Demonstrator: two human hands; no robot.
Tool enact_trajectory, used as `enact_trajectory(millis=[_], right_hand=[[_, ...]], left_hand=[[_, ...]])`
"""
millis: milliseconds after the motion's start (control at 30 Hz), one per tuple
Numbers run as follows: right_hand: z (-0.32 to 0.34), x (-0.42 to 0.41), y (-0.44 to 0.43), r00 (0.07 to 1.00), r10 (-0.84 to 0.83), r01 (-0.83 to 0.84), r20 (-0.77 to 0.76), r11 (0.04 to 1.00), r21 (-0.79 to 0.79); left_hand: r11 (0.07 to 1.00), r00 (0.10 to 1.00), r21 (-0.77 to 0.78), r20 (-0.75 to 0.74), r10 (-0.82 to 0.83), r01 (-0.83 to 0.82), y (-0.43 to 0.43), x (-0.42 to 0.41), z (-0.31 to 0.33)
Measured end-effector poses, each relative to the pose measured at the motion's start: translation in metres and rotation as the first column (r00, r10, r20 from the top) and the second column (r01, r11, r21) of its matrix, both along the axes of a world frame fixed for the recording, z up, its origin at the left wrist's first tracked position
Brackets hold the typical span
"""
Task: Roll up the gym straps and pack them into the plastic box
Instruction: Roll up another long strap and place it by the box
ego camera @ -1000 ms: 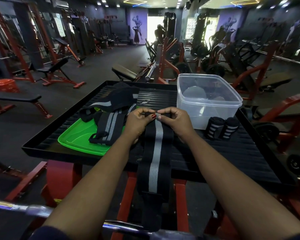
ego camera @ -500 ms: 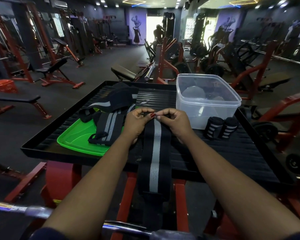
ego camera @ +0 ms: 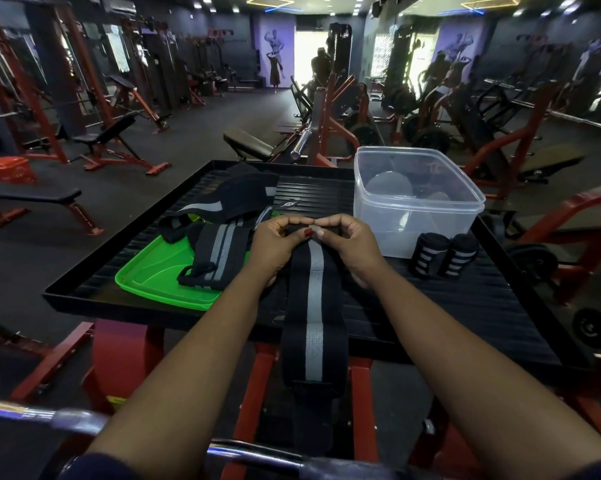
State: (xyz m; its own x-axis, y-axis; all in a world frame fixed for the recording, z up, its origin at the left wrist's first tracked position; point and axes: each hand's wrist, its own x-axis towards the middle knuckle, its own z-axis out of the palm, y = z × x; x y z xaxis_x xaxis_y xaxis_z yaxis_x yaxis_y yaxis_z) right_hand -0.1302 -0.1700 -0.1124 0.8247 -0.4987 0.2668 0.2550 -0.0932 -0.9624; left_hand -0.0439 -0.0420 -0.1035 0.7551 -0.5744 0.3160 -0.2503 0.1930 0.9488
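Observation:
A long black strap with a grey centre stripe [ego camera: 313, 317] lies flat on the black tray [ego camera: 482, 306] and hangs over its near edge. My left hand [ego camera: 275, 245] and my right hand [ego camera: 351, 242] both pinch its far end, fingertips meeting, with a small fold of strap under them. Two rolled straps [ego camera: 443, 254] stand upright to the right of my right hand, beside the clear plastic box [ego camera: 417, 199]. The box is open. Loose unrolled straps [ego camera: 219, 251] lie to the left, partly on a green lid [ego camera: 153, 275].
The tray sits on a red metal frame [ego camera: 119, 358]. A chrome bar [ego camera: 84, 417] crosses the bottom of the view near my forearms. Gym benches and red machines surround the tray, and a person stands far back near the bright doorway.
My fingers have curled the strap's far end slightly tighter. The hands stay in the same spot and the strap still hangs over the edge.

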Motion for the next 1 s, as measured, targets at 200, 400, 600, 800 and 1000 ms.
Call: enact_trajectory(millis=[200, 400, 600, 800, 1000], right_hand=[[-0.0011, 0.0, -0.0066, 0.994, -0.096, 0.094, -0.056, 0.995, -0.034], [0.0013, -0.0006, -0.0063, 0.994, -0.105, 0.105, -0.018, 0.994, -0.034], [0.0007, -0.0012, -0.0041, 0.993, -0.116, 0.116, -0.021, 0.993, -0.029], [0.0013, 0.0001, -0.0059, 0.992, -0.122, 0.12, -0.034, 0.992, -0.042], [0.0021, -0.0002, -0.0023, 0.995, -0.085, 0.083, -0.05, 0.996, -0.039]], left_hand=[[1.0, 1.0, 0.008, -0.001, 0.012, -0.012, -0.0002, 0.001, -0.0009], [0.999, 0.972, -0.021, -0.228, -0.049, 0.045, -0.0014, 0.0, -0.0017], [1.0, 0.988, -0.02, -0.154, -0.011, 0.008, -0.0002, -0.0018, 0.0013], [1.0, 0.989, 0.004, -0.143, -0.026, 0.027, 0.0004, -0.006, 0.0018], [1.0, 0.993, 0.006, -0.118, -0.003, 0.004, -0.0004, -0.0032, 0.0016]])
